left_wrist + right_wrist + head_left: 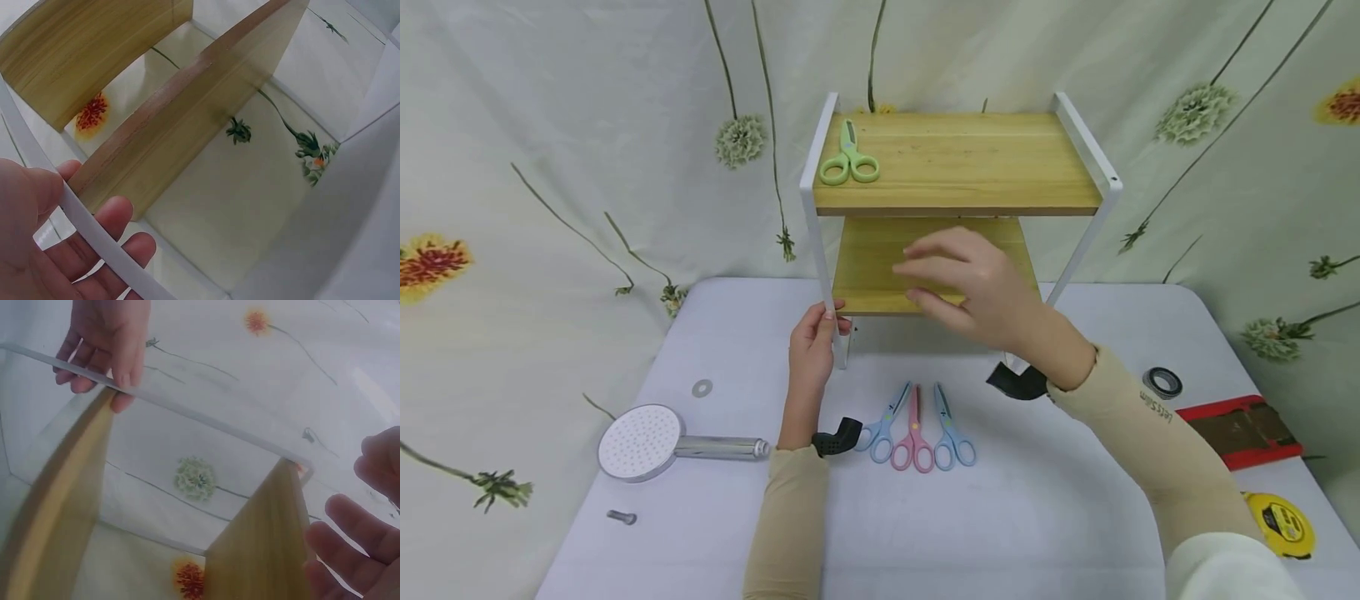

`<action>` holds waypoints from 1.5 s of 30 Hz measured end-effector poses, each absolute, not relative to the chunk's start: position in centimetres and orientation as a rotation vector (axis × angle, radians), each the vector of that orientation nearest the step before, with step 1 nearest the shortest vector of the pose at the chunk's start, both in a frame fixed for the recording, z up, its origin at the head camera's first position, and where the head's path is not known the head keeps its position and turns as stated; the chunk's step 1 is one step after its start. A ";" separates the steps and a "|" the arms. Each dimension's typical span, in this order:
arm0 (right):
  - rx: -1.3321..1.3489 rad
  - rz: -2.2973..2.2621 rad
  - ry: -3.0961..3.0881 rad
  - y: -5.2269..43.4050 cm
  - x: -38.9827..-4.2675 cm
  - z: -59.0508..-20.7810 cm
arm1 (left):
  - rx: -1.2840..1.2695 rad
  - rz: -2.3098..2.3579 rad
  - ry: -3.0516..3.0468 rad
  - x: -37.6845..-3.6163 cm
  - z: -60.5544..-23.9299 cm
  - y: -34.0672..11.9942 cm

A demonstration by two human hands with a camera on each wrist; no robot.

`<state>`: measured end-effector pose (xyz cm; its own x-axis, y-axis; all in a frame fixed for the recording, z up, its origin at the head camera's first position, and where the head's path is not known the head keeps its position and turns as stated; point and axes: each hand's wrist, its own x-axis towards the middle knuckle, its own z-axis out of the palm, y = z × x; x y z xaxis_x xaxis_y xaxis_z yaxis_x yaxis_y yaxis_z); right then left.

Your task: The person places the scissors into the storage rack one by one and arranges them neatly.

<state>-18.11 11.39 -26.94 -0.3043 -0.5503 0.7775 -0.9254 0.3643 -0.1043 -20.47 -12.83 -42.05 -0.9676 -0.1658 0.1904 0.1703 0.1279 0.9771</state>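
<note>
Gripping the front left leg of a two-tier wooden shelf rack [957, 162], the left hand [812, 346] is curling its fingers and thumb round the white metal upright near the rear middle of the tabletop [1037, 517], while the right hand [973, 283] is hovering in front of the lower board with fingers spread and relaxed, holding nothing. Green scissors [848, 158] are lying on the rack's top board at its left end; three more scissors [916, 427], two blue and one pink, are lying side by side on the tabletop just before the rack. A shower head [658, 442], a washer [702, 388] and a bolt [622, 517] are sitting towards the left edge; a tape roll [1162, 382], a red case [1240, 429] and a yellow tape measure [1281, 523] are lying along the right edge. In the left wrist view, that hand's fingers [112, 219] are wrapping the white bar, the boards rising beyond. In the right wrist view, the right hand's fingers [350, 528] are standing apart beside a board's end, and the left hand [106, 340] is clasping the bar.
</note>
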 end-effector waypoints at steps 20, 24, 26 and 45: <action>1.008 1.054 -2.616 16.4 -11.0 -44.5 | -0.029 -1.918 -2.149 -20.4 -42.1 -12.7; 0.981 1.105 -2.629 16.5 -10.5 -45.8 | -0.036 -1.913 -2.139 -20.5 -42.2 -12.8; 0.976 1.116 -2.621 16.5 -10.5 -46.1 | -0.038 -1.912 -2.134 -20.6 -42.2 -12.8; 0.824 1.014 -2.858 16.2 -10.2 -48.7 | -0.003 -1.920 -2.164 -20.3 -42.1 -12.8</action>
